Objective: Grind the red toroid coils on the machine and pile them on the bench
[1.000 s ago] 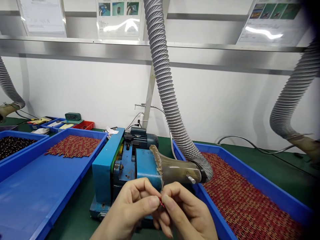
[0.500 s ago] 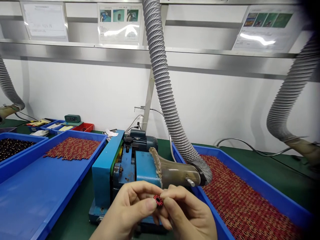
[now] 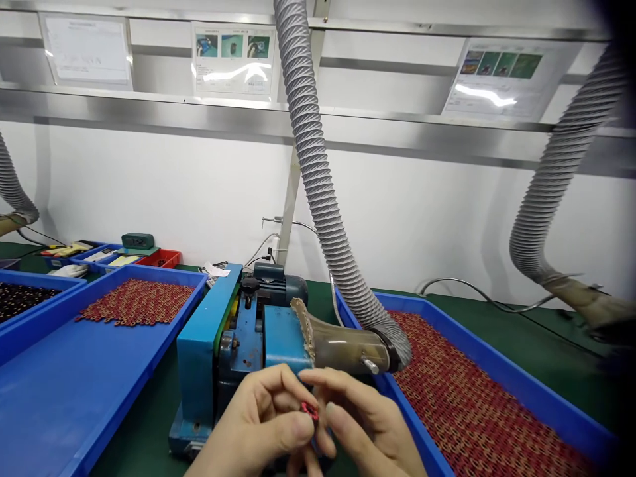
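My left hand (image 3: 258,427) and my right hand (image 3: 365,427) meet at the bottom centre, in front of a small blue machine (image 3: 238,344). Between their fingertips sits a small red and black ring-shaped coil (image 3: 309,411). The left thumb and fingers pinch it; the right thumb and forefinger touch it from the right. A blue tray (image 3: 521,377) full of the same red coils lies just right of my hands. Another blue tray (image 3: 74,391) on the left holds a patch of red coils (image 3: 134,301) at its far end.
A grey ribbed suction hose (image 3: 318,172) comes down to a funnel (image 3: 342,344) at the machine. A second hose (image 3: 551,192) hangs at right, a third at far left. Small bins (image 3: 124,255) and a tray of dark parts (image 3: 20,298) stand at back left. Instruction sheets hang above.
The coil has been turned between my fingertips, from edge-on to face-on and back to a tilt. My hands have sunk slightly lower in view; the camera has tipped up a little.
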`<action>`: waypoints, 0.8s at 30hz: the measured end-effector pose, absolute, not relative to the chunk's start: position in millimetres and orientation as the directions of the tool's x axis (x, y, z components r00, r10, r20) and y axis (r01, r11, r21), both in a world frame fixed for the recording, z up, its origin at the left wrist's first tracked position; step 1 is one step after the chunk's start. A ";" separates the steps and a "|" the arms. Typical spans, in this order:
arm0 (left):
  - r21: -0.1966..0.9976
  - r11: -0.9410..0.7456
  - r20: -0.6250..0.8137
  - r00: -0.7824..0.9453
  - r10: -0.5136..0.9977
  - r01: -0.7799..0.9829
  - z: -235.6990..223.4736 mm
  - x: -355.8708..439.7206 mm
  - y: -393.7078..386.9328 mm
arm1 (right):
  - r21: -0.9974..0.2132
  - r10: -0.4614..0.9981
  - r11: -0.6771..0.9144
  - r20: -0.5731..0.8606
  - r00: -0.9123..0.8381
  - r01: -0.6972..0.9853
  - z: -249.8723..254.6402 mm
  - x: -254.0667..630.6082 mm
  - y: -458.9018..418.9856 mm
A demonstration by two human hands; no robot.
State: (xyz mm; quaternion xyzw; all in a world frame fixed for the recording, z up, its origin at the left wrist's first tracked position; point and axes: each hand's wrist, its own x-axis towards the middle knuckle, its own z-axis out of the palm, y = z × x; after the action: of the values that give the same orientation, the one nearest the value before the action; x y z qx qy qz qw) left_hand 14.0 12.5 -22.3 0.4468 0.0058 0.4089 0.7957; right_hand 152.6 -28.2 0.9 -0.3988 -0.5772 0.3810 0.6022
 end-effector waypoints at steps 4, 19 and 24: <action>0.835 0.282 0.145 0.684 0.715 -0.472 -9.3 8.6 5.0 | -0.916 0.941 0.304 0.331 -0.065 -0.264 -1.7 141.2 -27.1; 0.932 0.081 0.085 0.432 0.898 -0.354 0.9 8.5 -2.6 | -0.792 0.861 0.509 0.458 0.222 -0.337 -7.4 128.7 -23.9; 0.949 -0.294 0.311 0.203 0.928 -0.110 4.4 9.2 -8.2 | -0.769 0.722 0.633 0.549 0.421 -0.082 -17.7 128.9 -24.2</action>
State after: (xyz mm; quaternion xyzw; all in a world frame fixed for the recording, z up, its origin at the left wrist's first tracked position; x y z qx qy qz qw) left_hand 9.2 -8.2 4.4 0.6032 0.3393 0.5324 0.4875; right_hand 128.9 -24.2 -17.7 -0.3397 -0.4707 0.2606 0.7714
